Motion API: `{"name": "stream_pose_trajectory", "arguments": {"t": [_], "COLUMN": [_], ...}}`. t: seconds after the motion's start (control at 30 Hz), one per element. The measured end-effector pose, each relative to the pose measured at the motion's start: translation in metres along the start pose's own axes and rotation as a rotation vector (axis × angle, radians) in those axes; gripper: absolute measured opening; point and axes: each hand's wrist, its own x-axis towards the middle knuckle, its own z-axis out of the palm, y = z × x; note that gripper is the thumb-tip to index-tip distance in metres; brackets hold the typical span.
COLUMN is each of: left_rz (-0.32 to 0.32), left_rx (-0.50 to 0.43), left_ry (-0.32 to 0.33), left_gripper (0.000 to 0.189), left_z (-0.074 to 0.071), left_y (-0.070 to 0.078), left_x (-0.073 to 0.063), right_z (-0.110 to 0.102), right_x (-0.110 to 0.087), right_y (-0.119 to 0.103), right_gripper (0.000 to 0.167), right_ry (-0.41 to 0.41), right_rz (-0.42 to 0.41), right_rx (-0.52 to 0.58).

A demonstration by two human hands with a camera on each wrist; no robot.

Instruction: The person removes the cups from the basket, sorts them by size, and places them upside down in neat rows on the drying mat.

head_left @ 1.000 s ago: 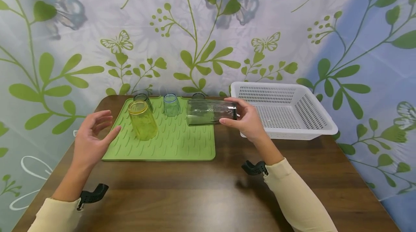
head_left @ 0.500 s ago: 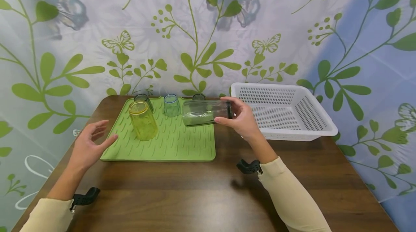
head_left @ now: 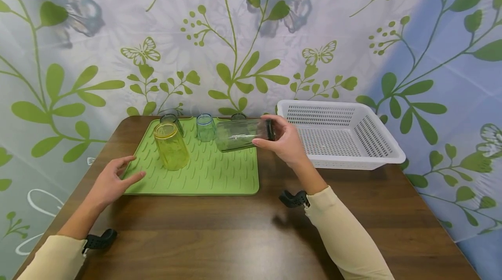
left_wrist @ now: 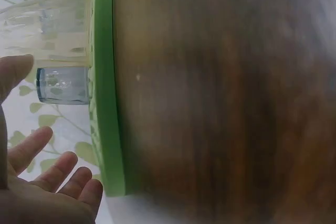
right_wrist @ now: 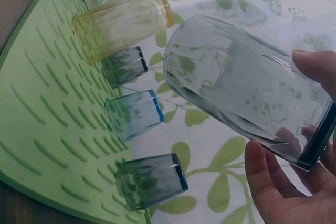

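Note:
My right hand (head_left: 288, 142) grips a tall clear grey drinking glass (head_left: 241, 135) near its thick base. The glass lies sideways in the air over the right part of a green drying mat (head_left: 219, 182), mouth facing left. My left hand (head_left: 111, 184) holds nothing, its fingers apart at the mat's left edge. Upside down on the mat stands a tall yellow glass (head_left: 172, 149), nearest to the left hand. Behind it are a small dark glass (right_wrist: 125, 66), a small blue glass (right_wrist: 135, 115) and another small dark glass (right_wrist: 151, 181), in a row along the back.
A white perforated plastic basket (head_left: 349, 162) stands at the back right of the brown wooden table (head_left: 235, 236). Directly behind the table hangs a leaf-patterned cloth (head_left: 266, 31).
My right hand has carried the grey glass a little to the left. My left hand has come down and towards me, along the mat's left edge. The glasses on the mat stand unmoved.

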Motion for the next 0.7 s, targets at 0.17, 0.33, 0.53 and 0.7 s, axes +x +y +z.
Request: {"name": "stream_pose_trajectory", "arguments": {"t": [0.17, 0.33, 0.53, 0.7], "left_rz": [-0.006, 0.013, 0.010, 0.010], "left_rx": [0.007, 0.032, 0.098, 0.131], "left_ry": [-0.039, -0.066, -0.103, -0.132], "left_gripper": [0.084, 0.085, 0.091, 0.095], "left_z": [0.001, 0.000, -0.002, -0.004], "left_y": [-0.005, -0.008, -0.014, -0.018], "left_x": [0.002, 0.001, -0.003, -0.005], "right_z": [0.005, 0.008, 0.013, 0.017], "right_x": [0.002, 0.004, 0.006, 0.008], "right_y": [0.000, 0.002, 0.003, 0.003], "right_gripper": [0.066, 0.068, 0.064, 0.065], "right_ry": [-0.006, -0.011, -0.013, -0.016], "right_rz": [-0.002, 0.006, 0.017, 0.024], "right_rx": [-0.036, -0.022, -0.043, -0.076]}}
